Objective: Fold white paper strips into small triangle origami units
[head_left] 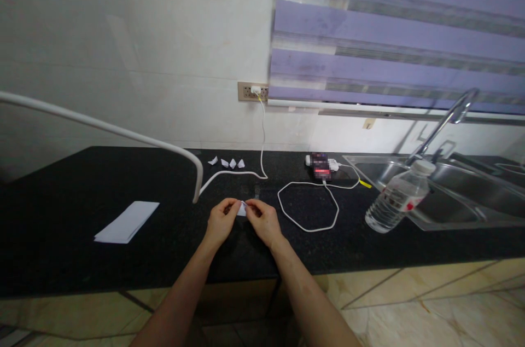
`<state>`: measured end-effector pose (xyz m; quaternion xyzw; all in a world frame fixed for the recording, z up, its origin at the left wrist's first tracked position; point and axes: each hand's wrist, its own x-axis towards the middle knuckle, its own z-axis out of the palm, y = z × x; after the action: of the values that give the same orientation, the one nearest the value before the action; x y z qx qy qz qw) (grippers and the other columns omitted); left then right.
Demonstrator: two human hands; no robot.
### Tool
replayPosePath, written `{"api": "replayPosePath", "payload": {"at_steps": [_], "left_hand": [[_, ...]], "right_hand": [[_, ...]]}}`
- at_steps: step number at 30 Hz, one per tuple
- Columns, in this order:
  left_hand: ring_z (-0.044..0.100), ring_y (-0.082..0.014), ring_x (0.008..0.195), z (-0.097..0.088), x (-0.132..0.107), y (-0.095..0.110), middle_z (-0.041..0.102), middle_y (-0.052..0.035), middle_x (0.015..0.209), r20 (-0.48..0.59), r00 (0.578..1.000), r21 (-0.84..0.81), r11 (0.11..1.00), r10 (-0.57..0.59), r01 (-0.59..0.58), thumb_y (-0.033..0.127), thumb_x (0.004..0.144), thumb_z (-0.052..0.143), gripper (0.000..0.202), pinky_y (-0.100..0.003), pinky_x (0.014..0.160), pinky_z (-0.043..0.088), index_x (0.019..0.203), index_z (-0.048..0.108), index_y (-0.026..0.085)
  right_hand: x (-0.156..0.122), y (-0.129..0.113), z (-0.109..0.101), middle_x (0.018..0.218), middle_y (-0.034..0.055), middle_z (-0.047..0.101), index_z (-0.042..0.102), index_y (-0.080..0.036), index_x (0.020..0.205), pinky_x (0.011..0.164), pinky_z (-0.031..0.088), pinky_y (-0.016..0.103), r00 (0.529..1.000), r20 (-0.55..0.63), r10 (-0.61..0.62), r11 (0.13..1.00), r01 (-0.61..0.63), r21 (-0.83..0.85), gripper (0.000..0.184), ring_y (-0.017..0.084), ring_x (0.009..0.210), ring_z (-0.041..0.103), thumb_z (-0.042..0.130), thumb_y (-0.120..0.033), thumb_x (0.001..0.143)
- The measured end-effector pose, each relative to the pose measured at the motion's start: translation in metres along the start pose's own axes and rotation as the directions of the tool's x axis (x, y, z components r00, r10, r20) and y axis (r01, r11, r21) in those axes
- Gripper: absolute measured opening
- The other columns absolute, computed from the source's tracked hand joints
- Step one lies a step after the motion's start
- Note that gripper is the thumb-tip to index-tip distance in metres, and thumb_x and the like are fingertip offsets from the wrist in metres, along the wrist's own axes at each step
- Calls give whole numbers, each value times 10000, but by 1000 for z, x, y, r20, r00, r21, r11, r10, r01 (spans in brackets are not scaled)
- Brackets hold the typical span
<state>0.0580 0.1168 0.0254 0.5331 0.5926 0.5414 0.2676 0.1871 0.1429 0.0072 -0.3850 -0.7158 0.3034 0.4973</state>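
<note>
Fingers [233,206] of both hands are closing in a narrow pinch on a small folded white paper piece [241,211]; the left hand [220,220] is gripping its left side, the right hand [266,222] its right. The piece is sitting directly between the fingertips, so neither hand is nearer; its long axis is mostly hiding behind the fingers, can't tell. Both hands are pointing inward, backs mostly up, forearms converging from the near edge, low over the black speckled stone counter [172,262]; contact with the counter isn't showing clearly.

Beyond the fingers, slightly left, four small folded white paper pieces [233,163] are lying in a row. Nearer than these, a thick white bent rod [135,136] is ending left of the fingers. Farther left, flat white paper sheets [127,223] are lying slantwise, long axis running away and rightward. Right of the fingers, a white looped cable [308,231] is connecting to a dark phone [320,166]; farther right, a clear plastic bottle [397,198] is standing beside a steel sink [443,217].
</note>
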Motion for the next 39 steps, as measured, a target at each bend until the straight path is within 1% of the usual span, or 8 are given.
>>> {"api": "replayPosePath", "payload": {"at_steps": [6,10,14,19,23,27,34,39], "left_hand": [[562,-141,650,-2,0,3,614,2,655,-28,999,-5,1000,-18,18,381,697,488,246,-222,621,433,716,608,167],[567,-137,646,1,2,-2,611,2,654,-22,999,-21,999,-28,28,364,685,503,230,-228,628,440,723,602,160],[574,-128,664,4,3,-10,624,-11,752,-33,999,-65,998,0,-2,334,657,547,257,-236,647,454,838,585,156],[587,-133,697,4,2,-8,637,-22,798,-14,1000,-84,996,25,-26,331,667,544,258,-247,680,463,854,587,158],[586,-141,707,3,1,-6,642,-22,786,-15,1000,-58,998,13,-14,346,674,536,250,-250,679,461,830,598,161],[578,-141,686,3,1,-6,637,-20,763,-35,999,-26,999,20,-21,349,673,535,241,-250,664,458,811,602,164],[563,-140,703,3,0,-10,621,-24,756,-51,983,139,976,174,-166,353,716,489,232,-241,661,432,776,624,174],[568,-147,707,1,1,-8,625,-22,744,-52,990,141,982,135,-126,351,722,479,238,-241,658,428,762,630,172]], "right_hand": [[1,-6,-1,751,14,569,565,-163,974,531,431,196,999,-5,54,987,-53,149,268,93,584,508,509,-231,721],[2,-6,-2,765,8,537,574,-175,940,517,410,187,1000,-28,8,993,-5,121,246,86,588,480,501,-186,705],[2,-3,-3,783,9,526,583,-179,911,529,405,189,1000,-15,-26,996,27,89,222,88,603,478,491,-162,709],[2,-5,-4,826,26,548,594,-185,917,588,418,207,999,2,-42,996,42,79,202,104,663,507,477,-185,752],[2,-7,-6,851,39,571,607,-190,915,659,426,234,998,8,-55,996,54,66,202,123,728,524,449,-216,791],[2,-6,-6,841,34,578,601,-191,903,676,430,241,999,-5,-38,997,38,67,192,127,731,529,449,-218,789],[2,-4,-4,853,38,594,586,-185,944,675,443,247,998,-52,25,993,-18,117,210,135,723,541,465,-242,782],[2,-1,-4,882,44,605,590,-186,944,717,447,262,998,-42,36,990,-29,141,210,147,772,553,463,-237,785]]}}
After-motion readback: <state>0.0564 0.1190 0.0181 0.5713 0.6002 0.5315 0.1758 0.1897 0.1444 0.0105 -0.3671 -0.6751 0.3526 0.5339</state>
